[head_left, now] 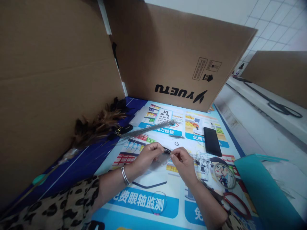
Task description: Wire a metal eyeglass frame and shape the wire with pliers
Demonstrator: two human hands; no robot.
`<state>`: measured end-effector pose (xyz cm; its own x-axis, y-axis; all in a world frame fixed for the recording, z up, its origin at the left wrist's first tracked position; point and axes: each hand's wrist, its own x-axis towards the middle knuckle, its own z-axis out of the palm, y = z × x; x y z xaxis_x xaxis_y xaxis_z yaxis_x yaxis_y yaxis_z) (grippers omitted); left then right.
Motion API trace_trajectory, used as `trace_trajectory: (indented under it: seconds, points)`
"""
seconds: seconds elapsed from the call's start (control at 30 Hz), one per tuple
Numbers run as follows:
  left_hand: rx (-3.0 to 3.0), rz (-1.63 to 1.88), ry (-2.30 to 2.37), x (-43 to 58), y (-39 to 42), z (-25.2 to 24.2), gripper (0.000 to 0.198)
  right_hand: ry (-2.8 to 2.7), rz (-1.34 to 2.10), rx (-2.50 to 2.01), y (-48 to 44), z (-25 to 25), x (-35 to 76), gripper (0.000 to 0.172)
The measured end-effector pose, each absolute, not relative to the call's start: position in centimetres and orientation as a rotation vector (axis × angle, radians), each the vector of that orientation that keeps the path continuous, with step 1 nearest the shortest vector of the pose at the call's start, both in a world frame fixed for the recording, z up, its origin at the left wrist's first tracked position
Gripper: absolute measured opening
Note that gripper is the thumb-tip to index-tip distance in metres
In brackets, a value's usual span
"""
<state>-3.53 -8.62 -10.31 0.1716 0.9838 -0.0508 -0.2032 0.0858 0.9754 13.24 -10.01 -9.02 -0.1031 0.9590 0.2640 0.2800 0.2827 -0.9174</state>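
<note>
My left hand and my right hand meet over the printed poster on the table. Both pinch a thin bent wire that loops between their fingertips. A silver bangle sits on my left wrist, and a leopard-print sleeve covers the forearm. A bundle of straight thin wires lies just beyond the hands. A small wire ring and a short pile of cut wires lie nearby.
A black phone lies right of the wires. A feather duster rests at the left. Red-handled scissors and a teal bag are at the right. Cardboard walls surround the back and left.
</note>
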Motion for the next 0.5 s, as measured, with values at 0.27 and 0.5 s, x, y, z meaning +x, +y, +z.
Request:
trace_trajectory:
  seconds: [0.27, 0.5]
  points:
    - [1.079, 1.134, 0.967, -3.6, -8.62, -10.09, 0.013, -1.552, 0.944, -1.17, -10.12, -9.6, 13.55, 0.008]
    - [1.095, 1.133, 0.952, -3.7, -8.59, -10.0, 0.012, -1.54, 0.98, -1.157, -10.16, -9.85, 13.56, 0.009]
